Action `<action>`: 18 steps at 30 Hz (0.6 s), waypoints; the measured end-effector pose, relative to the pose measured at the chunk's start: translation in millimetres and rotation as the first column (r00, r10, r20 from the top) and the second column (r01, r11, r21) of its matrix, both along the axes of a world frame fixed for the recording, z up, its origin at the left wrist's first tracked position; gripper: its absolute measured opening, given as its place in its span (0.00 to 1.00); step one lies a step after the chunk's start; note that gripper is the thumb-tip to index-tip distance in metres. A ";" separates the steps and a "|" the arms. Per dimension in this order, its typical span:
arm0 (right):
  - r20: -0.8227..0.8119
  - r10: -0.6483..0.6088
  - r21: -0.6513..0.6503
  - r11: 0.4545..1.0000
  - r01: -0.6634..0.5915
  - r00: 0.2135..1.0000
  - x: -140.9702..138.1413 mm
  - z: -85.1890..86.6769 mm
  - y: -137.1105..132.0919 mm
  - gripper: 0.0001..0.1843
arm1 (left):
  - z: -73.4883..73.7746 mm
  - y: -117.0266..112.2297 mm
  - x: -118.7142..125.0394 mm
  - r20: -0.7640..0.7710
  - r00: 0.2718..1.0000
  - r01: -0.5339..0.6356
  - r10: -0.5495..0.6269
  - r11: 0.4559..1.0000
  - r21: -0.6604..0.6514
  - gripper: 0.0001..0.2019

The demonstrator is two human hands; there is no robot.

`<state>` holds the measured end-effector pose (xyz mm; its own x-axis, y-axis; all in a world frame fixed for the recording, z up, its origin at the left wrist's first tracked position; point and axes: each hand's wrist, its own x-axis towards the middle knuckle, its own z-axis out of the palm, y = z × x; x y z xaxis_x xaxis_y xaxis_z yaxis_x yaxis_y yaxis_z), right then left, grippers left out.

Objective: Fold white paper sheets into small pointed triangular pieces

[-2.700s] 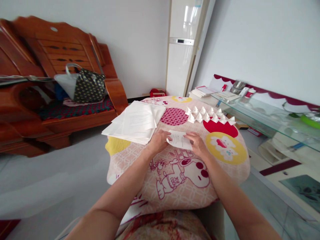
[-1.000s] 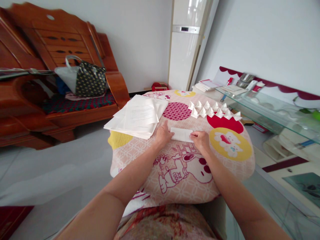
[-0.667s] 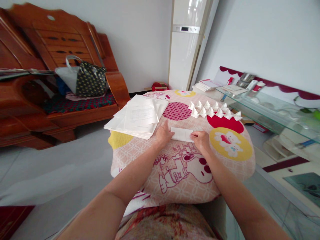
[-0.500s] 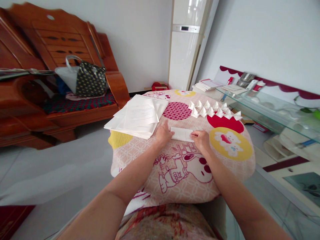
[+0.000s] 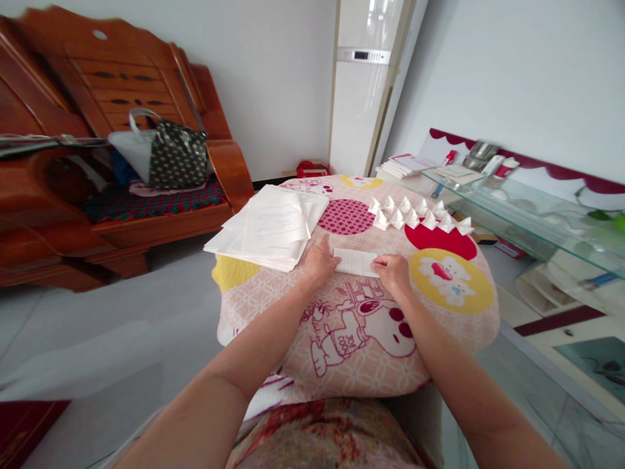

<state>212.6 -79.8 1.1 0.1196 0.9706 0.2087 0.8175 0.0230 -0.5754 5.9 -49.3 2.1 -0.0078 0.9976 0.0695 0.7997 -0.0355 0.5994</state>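
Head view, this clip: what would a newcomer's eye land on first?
Probably the cartoon-print quilt in pink, red and yellow, filling the middle. On it, the left hand and right hand press the two ends of a folded paper strip. Beyond it runs a double row of small white folded paper pieces, with a stack of white sheets to the left.

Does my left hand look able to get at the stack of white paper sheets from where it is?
Probably yes. The left hand rests on the folded white paper strip, right beside the stack of white paper sheets, with nothing between them.
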 end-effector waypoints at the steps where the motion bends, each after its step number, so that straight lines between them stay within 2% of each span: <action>1: 0.002 -0.001 -0.001 1.000 0.001 1.000 -0.1 0.2 0.1 0.10 | 0.0 -0.3 0.1 0.000 1.000 0.001 -0.001 1.000 0.003 0.40; 10: 0.008 -0.005 0.000 1.000 0.005 1.000 -1.1 0.6 0.6 0.10 | 0.9 -1.6 1.7 -0.058 0.998 0.000 0.000 1.000 0.002 0.39; 13: 0.005 -0.009 -0.004 1.000 0.009 1.000 -1.5 0.2 0.9 0.10 | 0.9 -4.1 1.7 -0.125 0.992 0.032 -0.031 0.999 0.008 0.33; 16: 0.003 -0.015 -0.010 1.000 0.015 1.000 -1.9 -0.2 1.6 0.09 | -1.7 -3.5 0.8 -0.180 0.980 0.102 -0.083 0.990 0.095 0.25; 18: 0.003 -0.020 -0.006 1.000 0.020 1.000 -1.9 -0.7 2.1 0.09 | -4.8 -0.3 0.5 -0.166 0.973 0.192 -0.162 0.964 0.185 0.23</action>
